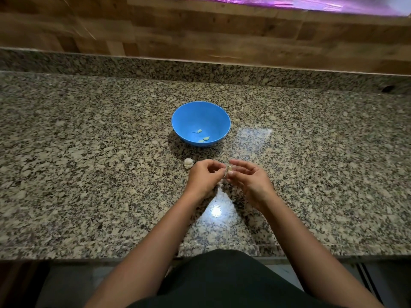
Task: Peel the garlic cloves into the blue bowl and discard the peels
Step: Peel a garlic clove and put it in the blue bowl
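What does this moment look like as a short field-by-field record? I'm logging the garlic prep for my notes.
surface: granite counter
blue bowl: upright on the counter, beyond the hands
in bowl: three peeled cloves
garlic bulb: on the counter, just left of the left hand
left hand: pinches the clove being peeled
right hand: pinches the same clove
clove in hands: held above the counter, skin partly on
peels: none plainly seen

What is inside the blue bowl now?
Three pale peeled cloves lie on the bottom of the blue bowl, toward its near side. The near wall hides nothing more that I can tell.
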{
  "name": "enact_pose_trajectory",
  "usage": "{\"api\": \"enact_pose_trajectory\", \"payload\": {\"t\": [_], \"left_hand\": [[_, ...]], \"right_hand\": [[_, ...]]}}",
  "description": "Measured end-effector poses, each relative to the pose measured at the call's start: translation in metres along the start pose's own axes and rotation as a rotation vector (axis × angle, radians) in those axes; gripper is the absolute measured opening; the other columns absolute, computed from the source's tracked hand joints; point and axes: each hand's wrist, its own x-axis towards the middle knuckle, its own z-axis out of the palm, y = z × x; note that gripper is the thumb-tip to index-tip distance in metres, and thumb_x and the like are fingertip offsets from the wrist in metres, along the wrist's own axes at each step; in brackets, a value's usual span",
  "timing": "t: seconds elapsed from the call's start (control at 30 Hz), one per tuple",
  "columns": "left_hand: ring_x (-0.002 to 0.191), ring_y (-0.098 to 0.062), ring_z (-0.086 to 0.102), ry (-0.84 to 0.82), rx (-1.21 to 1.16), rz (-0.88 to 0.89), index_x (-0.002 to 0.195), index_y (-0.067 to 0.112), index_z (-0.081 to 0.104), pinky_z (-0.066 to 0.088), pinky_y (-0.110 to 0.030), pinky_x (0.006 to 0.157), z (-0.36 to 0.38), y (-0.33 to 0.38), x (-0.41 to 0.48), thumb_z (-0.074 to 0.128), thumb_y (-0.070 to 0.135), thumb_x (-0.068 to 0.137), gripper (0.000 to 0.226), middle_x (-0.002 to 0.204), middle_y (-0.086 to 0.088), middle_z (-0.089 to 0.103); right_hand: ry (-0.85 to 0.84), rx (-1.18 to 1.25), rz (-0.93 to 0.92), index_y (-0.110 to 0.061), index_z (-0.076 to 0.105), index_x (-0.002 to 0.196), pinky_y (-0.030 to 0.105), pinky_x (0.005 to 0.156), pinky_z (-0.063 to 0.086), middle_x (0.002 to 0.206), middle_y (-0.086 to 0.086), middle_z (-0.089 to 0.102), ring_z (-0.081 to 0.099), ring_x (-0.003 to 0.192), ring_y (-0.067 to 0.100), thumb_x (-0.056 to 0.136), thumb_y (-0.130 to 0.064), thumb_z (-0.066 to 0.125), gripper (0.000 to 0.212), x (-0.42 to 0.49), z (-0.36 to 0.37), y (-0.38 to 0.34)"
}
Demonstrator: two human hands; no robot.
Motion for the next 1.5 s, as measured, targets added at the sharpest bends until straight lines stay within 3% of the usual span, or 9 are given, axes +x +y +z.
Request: {"api": "enact_pose_trajectory", "payload": {"t": [0.3, 0.5, 0.6, 0.77, 0.9, 1.1, 1.23, 1.4, 1.5], "left_hand": [[0.085, -0.016, 0.067, -0.042, 0.185, 0.126, 0.096, 0.006, 0.071, 0.054, -0.034, 0.084, -0.004, 0.007, 0.002, 0.067, 0.015, 0.085, 0.015, 0.092, -0.006, 0.072], [0.079, -0.010, 0.062, -0.017, 0.235, 0.142, 0.096, 0.006, 0.071, 0.044, -0.009, 0.067, -0.003, 0.006, -0.001, 0.066, 0.015, 0.086, 0.015, 0.088, -0.004, 0.071], [0.075, -0.010, 0.060, 0.009, 0.237, 0.151, 0.092, 0.005, 0.071, 0.043, -0.008, 0.064, -0.002, 0.005, -0.003, 0.066, 0.014, 0.085, 0.012, 0.082, -0.002, 0.068], [0.063, -0.004, 0.055, 0.043, 0.247, 0.158, 0.082, 0.011, 0.066, 0.045, -0.013, 0.060, 0.002, 0.005, -0.004, 0.065, 0.013, 0.085, 0.004, 0.075, 0.001, 0.063], [0.067, -0.011, 0.056, 0.044, 0.217, 0.112, 0.079, 0.014, 0.062, 0.049, -0.026, 0.067, 0.005, 0.005, -0.002, 0.065, 0.015, 0.085, 0.006, 0.074, 0.001, 0.062], [0.070, -0.016, 0.060, 0.071, 0.112, 0.055, 0.084, 0.012, 0.063, 0.055, -0.033, 0.065, 0.007, 0.004, 0.001, 0.065, 0.017, 0.085, 0.005, 0.078, -0.002, 0.064], [0.064, -0.009, 0.055, 0.079, 0.122, 0.064, 0.084, 0.011, 0.063, 0.044, -0.017, 0.054, 0.009, 0.006, 0.001, 0.066, 0.016, 0.084, 0.005, 0.074, 0.003, 0.061], [0.062, -0.010, 0.055, 0.083, 0.130, 0.055, 0.081, 0.013, 0.063, 0.046, -0.022, 0.057, 0.010, 0.003, -0.001, 0.067, 0.017, 0.083, 0.007, 0.074, 0.001, 0.063], [0.056, -0.005, 0.053, 0.074, 0.146, 0.054, 0.080, 0.014, 0.061, 0.042, -0.013, 0.047, 0.011, 0.003, -0.002, 0.066, 0.019, 0.084, 0.008, 0.072, 0.003, 0.062]], "right_hand": [[0.053, -0.550, -0.223, -0.018, 0.068, 0.082, 0.028, 0.073, 0.056, 0.084, 0.005, 0.070, 0.067, 0.079, 0.018, 0.080, -0.004, 0.070, 0.014, -0.001, 0.000, 0.001], [0.076, -0.714, -0.288, -0.015, 0.070, 0.092, 0.014, 0.067, 0.052, 0.085, -0.004, 0.068, 0.065, 0.079, 0.007, 0.083, -0.006, 0.068, 0.013, -0.001, 0.002, 0.002], [0.085, -0.723, -0.290, -0.012, 0.070, 0.096, 0.017, 0.072, 0.053, 0.088, -0.001, 0.069, 0.066, 0.081, 0.008, 0.083, -0.006, 0.068, 0.014, 0.000, 0.003, 0.006], [0.061, -0.588, -0.256, -0.011, 0.070, 0.098, 0.024, 0.076, 0.055, 0.090, 0.001, 0.070, 0.067, 0.083, 0.011, 0.084, -0.006, 0.066, 0.015, 0.000, 0.004, 0.010], [0.028, -0.392, -0.202, -0.017, 0.070, 0.083, 0.025, 0.070, 0.055, 0.080, 0.004, 0.071, 0.068, 0.074, 0.013, 0.084, -0.002, 0.064, 0.016, -0.002, 0.005, 0.010], [0.056, -0.218, -0.170, -0.009, 0.069, 0.086, 0.029, 0.074, 0.057, 0.082, 0.010, 0.071, 0.067, 0.075, 0.017, 0.086, 0.000, 0.060, 0.012, -0.003, 0.008, 0.014], [0.078, -0.116, -0.130, -0.008, 0.067, 0.087, 0.031, 0.072, 0.053, 0.081, 0.009, 0.069, 0.062, 0.074, 0.019, 0.087, -0.002, 0.059, 0.010, -0.004, 0.009, 0.017], [0.101, -0.024, -0.112, -0.006, 0.064, 0.086, 0.027, 0.071, 0.053, 0.082, 0.011, 0.066, 0.060, 0.074, 0.020, 0.088, 0.002, 0.056, 0.011, -0.004, 0.011, 0.021], [0.117, 0.061, -0.082, -0.005, 0.062, 0.086, 0.026, 0.067, 0.055, 0.080, 0.011, 0.065, 0.062, 0.068, 0.017, 0.088, 0.003, 0.055, 0.010, -0.003, 0.010, 0.021]]}}
